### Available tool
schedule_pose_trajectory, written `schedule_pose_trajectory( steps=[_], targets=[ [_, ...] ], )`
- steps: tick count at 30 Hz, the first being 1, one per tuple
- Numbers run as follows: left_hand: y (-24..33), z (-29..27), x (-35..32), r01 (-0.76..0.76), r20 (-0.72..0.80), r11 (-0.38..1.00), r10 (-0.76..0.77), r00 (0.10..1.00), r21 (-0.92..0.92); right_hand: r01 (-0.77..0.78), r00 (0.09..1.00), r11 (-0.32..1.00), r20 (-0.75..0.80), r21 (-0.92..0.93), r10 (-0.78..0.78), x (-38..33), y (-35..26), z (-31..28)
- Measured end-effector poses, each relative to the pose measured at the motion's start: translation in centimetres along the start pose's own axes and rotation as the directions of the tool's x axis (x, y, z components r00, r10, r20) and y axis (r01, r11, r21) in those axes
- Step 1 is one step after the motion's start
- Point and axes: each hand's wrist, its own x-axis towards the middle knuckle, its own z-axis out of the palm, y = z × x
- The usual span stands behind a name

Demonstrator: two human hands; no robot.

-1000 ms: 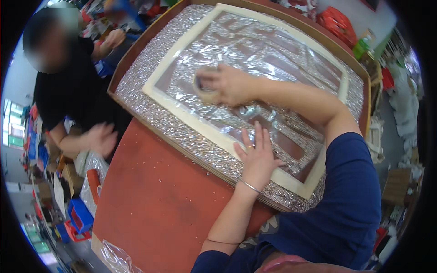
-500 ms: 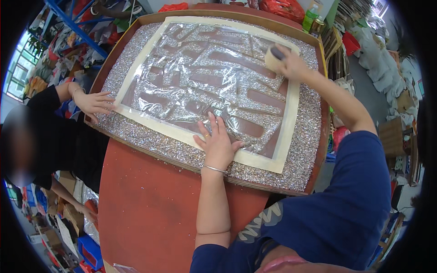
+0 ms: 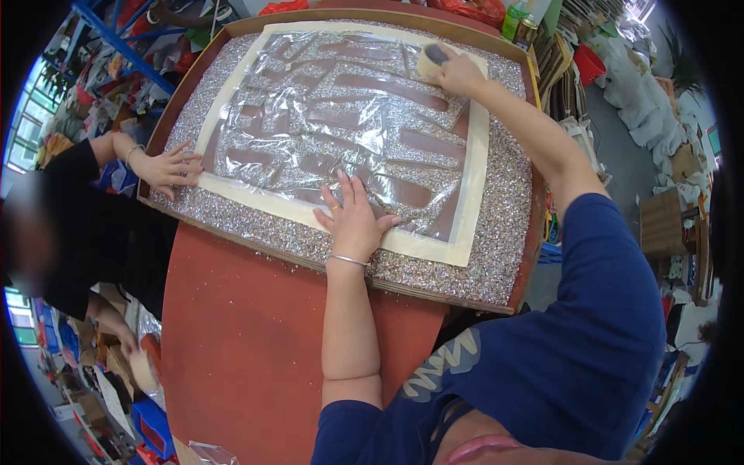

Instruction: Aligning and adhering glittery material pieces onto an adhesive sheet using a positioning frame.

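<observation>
A clear, shiny plastic sheet (image 3: 325,116) with a cream border lies over a shallow wooden tray (image 3: 256,246) filled with glittering small stones (image 3: 504,209). Brown elongated shapes show through the sheet. My left hand (image 3: 353,213) rests flat with fingers spread on the sheet's near edge. Near the far right corner, my right hand (image 3: 463,75) grips a rounded cream-coloured block with a dark oval patch (image 3: 428,63), held against the sheet; its exact kind is unclear. At the left, another person's hand (image 3: 172,169) presses the sheet's near left corner.
A red table (image 3: 256,341) supports the tray, with stray stones scattered on it. The other person's lower hand (image 3: 120,329) is beside a blurred cream thing (image 3: 143,370). Beyond the tray stand a green bottle (image 3: 513,19) and a red bag (image 3: 473,11). A blue bin (image 3: 153,430) sits lower left.
My right hand has moved the cream block left and farther along the sheet's far right corner. My left hand stays on the near edge. The whole view has shifted slightly.
</observation>
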Motion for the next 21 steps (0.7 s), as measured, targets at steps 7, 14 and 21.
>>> schedule_pose_trajectory(
  steps=[7,14,21],
  targets=[
    [-0.4,-0.5,-0.2,-0.021,0.006,0.999,0.021,1.000,0.045,0.770,0.638,0.620,-0.182,0.153,-0.748,-20.3,-9.0,-6.1],
    [-2.1,-1.1,-0.1,-0.114,0.047,0.993,0.114,0.992,-0.001,0.673,0.718,0.736,-0.296,0.068,-0.630,-14.1,-14.9,-3.4],
    [-2.3,-0.9,0.1,0.021,-0.110,0.992,-0.035,0.993,-0.122,0.710,0.671,0.704,-0.310,0.005,-0.674,-8.2,-19.2,-5.0]
  ],
)
